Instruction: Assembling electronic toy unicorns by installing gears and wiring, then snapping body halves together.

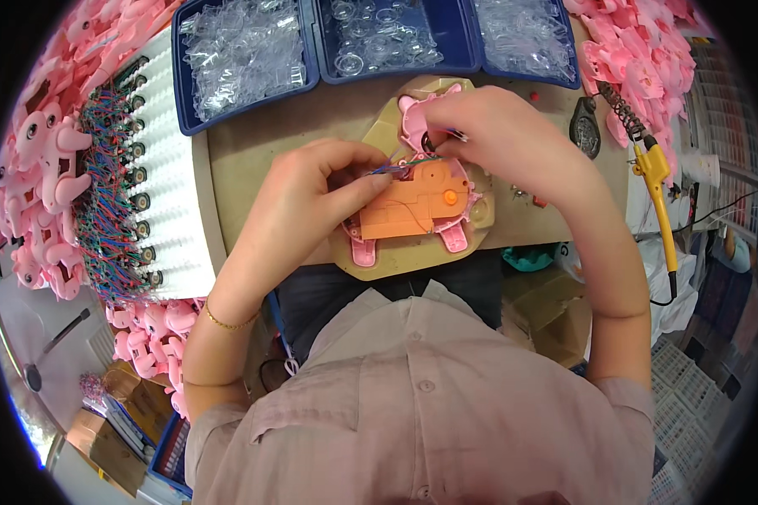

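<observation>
A pink plastic toy half-shell (456, 239), shaped like an animal, lies open side up in a tan holding block (370, 268) in front of me. An orange plastic housing (396, 210) with a round orange knob sits in the shell's body. Thumb and fingers of my left hand (316, 181) pinch thin coloured wires (382, 170) at the housing's upper left edge. My right hand (501, 130) is over the shell's head end, its fingers curled and pressed together. A dark round part (427, 141) shows beside those fingertips; what they grip is mostly hidden.
Blue bins (396, 74) of clear plastic parts line the far table edge. To the left, wired round parts (141, 202) stand along a white ribbed tray (181, 210). Pink toy shells (46, 168) pile up on both sides. A yellow-handled soldering iron (659, 198) hangs at right.
</observation>
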A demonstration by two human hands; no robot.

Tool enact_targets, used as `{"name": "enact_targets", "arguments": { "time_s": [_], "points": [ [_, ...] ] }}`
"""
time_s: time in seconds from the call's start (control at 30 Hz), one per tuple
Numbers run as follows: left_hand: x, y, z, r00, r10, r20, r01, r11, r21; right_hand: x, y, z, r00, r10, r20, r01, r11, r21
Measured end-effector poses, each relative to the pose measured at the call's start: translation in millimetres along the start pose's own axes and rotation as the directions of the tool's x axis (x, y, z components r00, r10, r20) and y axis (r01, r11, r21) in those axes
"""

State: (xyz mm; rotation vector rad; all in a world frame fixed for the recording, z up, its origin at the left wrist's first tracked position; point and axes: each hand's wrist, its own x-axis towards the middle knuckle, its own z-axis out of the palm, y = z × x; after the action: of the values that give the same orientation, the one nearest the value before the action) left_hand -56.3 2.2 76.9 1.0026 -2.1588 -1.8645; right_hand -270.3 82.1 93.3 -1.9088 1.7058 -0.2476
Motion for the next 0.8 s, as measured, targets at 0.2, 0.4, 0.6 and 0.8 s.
{"name": "enact_targets", "arguments": {
  "time_s": [0.2,0.4,0.6,0.8],
  "points": [
    [2,0,2,0.997,0.074,-0.005,-0.074,0.993,0.090,-65,-22,28,0.778,-0.023,-0.628,0.081,0.995,0.063],
    [-2,7,6,0.990,0.138,-0.030,-0.133,0.980,0.147,-44,-37,66,0.801,-0.348,-0.487,0.344,0.934,-0.101],
    [-36,-20,48,0.739,0.671,-0.057,-0.433,0.538,0.723,-90,-8,66,0.797,-0.211,-0.565,0.236,0.971,-0.030],
    [-49,-34,64,0.759,0.637,-0.131,-0.314,0.535,0.785,-64,5,49,0.779,0.006,-0.626,0.057,0.995,0.081]
  ]
}}
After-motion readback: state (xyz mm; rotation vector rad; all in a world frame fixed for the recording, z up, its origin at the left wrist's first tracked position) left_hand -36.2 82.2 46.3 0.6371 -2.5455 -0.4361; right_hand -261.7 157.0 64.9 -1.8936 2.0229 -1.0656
